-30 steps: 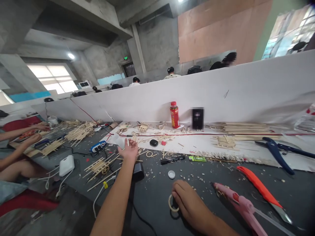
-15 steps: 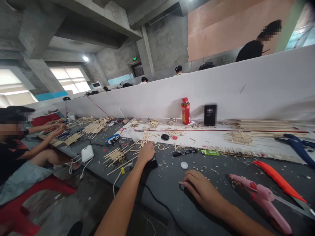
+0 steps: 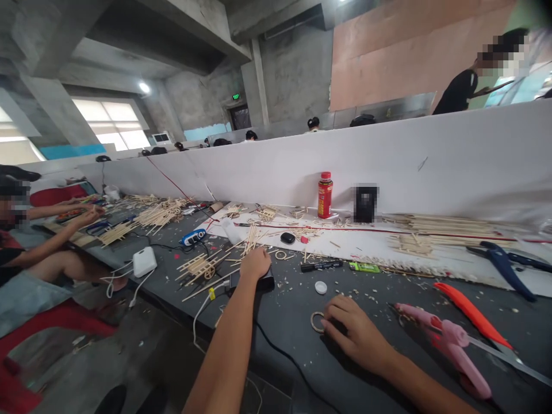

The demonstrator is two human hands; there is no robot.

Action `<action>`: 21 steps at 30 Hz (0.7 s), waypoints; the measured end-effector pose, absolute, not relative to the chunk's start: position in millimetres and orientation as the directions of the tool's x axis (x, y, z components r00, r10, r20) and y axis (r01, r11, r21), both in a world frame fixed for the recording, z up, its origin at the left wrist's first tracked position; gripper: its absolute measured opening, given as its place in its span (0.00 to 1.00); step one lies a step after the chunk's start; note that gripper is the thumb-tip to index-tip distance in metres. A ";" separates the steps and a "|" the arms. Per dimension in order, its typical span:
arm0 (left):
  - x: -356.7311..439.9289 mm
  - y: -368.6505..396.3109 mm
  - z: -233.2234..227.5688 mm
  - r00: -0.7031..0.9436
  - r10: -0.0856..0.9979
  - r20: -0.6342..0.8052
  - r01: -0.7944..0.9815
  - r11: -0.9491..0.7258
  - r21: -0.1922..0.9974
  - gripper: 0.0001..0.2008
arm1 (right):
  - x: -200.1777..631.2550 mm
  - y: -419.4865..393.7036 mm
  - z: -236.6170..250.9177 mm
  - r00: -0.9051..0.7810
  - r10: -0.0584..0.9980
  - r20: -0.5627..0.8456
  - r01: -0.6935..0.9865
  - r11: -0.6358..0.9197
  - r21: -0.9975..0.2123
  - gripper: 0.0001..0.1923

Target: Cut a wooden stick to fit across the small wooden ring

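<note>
My left hand (image 3: 255, 263) is stretched out over the dark table, its fingers curled around a bunch of thin wooden sticks (image 3: 250, 240) that fan up from its grip. Under its wrist lies a black box (image 3: 259, 283) with a cable. My right hand (image 3: 350, 328) rests flat on the table nearer to me, fingertips touching a small wooden ring (image 3: 317, 322). A white bottle cap (image 3: 320, 287) lies between the two hands.
A pink glue gun (image 3: 448, 345), an orange knife (image 3: 472, 315) and blue pliers (image 3: 502, 265) lie at right. A black marker (image 3: 321, 265), a red bottle (image 3: 325, 195) and stick piles sit on the white board (image 3: 379, 244). Another person's arms (image 3: 64, 227) work at left.
My left hand, open with its palm up a second ago, has turned over and closed on the sticks. My right hand has shifted slightly, uncovering the ring. The view has swung left.
</note>
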State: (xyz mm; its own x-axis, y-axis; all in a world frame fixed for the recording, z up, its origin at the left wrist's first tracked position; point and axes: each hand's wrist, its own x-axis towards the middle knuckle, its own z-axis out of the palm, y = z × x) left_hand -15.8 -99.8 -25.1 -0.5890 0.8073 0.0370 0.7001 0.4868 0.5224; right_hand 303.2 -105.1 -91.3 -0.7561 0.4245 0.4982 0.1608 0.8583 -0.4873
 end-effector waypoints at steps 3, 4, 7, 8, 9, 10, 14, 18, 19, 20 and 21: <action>-17.1 -98.9 -24.9 -0.576 0.817 0.032 0.700 0.473 0.535 0.18 | 304.0 -105.0 -92.6 -0.743 0.440 0.504 0.175 0.855 -0.488 0.20; -17.5 -98.7 -24.0 -0.569 0.822 0.033 0.703 0.465 0.538 0.18 | 304.3 -105.4 -92.3 -0.742 0.444 0.502 0.176 0.852 -0.493 0.20; -16.5 -94.2 -18.1 -0.531 0.846 0.052 0.728 0.424 0.539 0.18 | 305.3 -106.9 -89.7 -0.738 0.458 0.496 0.167 0.836 -0.523 0.11; -14.5 -90.2 -15.4 -0.512 0.857 0.059 0.740 0.405 0.536 0.17 | 305.6 -107.2 -88.8 -0.738 0.460 0.494 0.161 0.831 -0.533 0.09; -11.1 -84.4 -12.7 -0.489 0.870 0.062 0.755 0.386 0.529 0.17 | 305.8 -107.3 -88.1 -0.739 0.460 0.492 0.154 0.826 -0.541 0.09; -6.0 -76.9 -10.4 -0.463 0.884 0.061 0.771 0.368 0.519 0.16 | 306.0 -107.2 -87.6 -0.741 0.459 0.490 0.147 0.823 -0.549 0.09; 30.3 -37.6 -10.3 -0.355 0.935 0.004 0.836 0.315 0.450 0.16 | 306.1 -105.9 -88.3 -0.746 0.455 0.487 0.123 0.813 -0.570 0.09; 68.2 -11.1 -20.8 -0.334 0.941 -0.049 0.860 0.326 0.392 0.18 | 306.0 -105.4 -89.7 -0.742 0.444 0.502 0.105 0.817 -0.567 0.10; 73.7 -8.5 -23.1 -0.340 0.939 -0.058 0.860 0.335 0.385 0.18 | 306.0 -105.4 -89.7 -0.741 0.440 0.507 0.101 0.820 -0.564 0.10; 77.4 -7.1 -24.8 -0.347 0.936 -0.065 0.857 0.344 0.382 0.18 | 305.9 -105.4 -89.5 -0.741 0.436 0.511 0.097 0.823 -0.560 0.10; 79.3 -6.4 -25.8 -0.354 0.933 -0.069 0.853 0.352 0.386 0.18 | 305.7 -105.4 -89.3 -0.740 0.432 0.516 0.094 0.825 -0.557 0.10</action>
State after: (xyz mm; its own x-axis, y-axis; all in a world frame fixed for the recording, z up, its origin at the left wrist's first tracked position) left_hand 79.3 -6.4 -25.8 -0.3541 0.9326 -0.0694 0.8527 0.3524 0.3855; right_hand 305.7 -105.4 -89.3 -0.7395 0.4322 0.5160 0.0940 0.8254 -0.5566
